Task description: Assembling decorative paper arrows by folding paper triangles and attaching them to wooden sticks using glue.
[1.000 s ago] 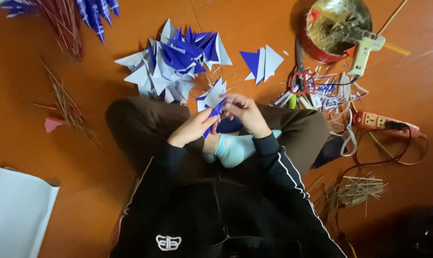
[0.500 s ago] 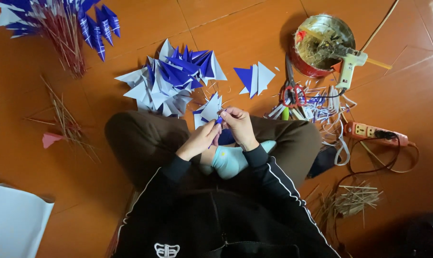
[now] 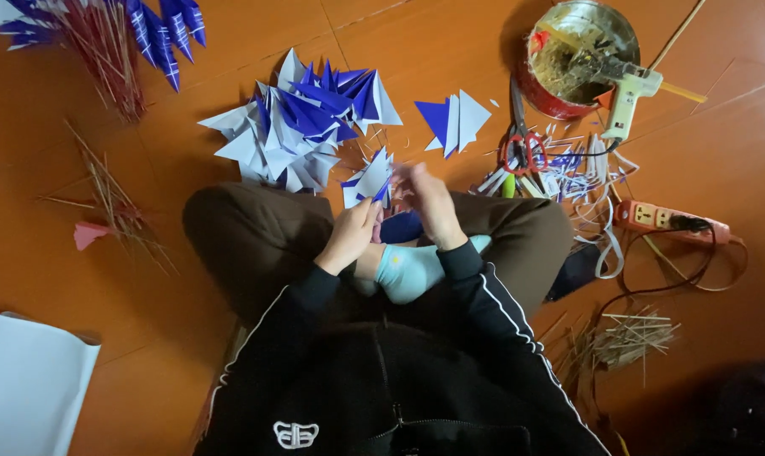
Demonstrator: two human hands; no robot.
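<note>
I sit cross-legged on an orange tiled floor. Both hands meet above my lap on a small folded blue-and-white paper piece (image 3: 370, 180). My left hand (image 3: 351, 235) grips its lower edge with curled fingers. My right hand (image 3: 426, 203) pinches its right side and is motion-blurred. Just beyond my hands lies a pile of folded blue-and-white paper triangles (image 3: 302, 122). A separate folded triangle pair (image 3: 452, 121) lies to the right of that pile.
Red-handled scissors (image 3: 521, 148) and paper strips (image 3: 572, 165) lie at right. A glue gun (image 3: 627, 101) rests by a round tin (image 3: 581, 55). An orange power strip (image 3: 669, 221) trails a cable. Thin sticks (image 3: 112, 198), finished stick flags (image 3: 104, 34), white sheet (image 3: 32, 393).
The camera view has shifted slightly. Both hands stay on the paper piece, the right hand working its fingers along the piece's right side.
</note>
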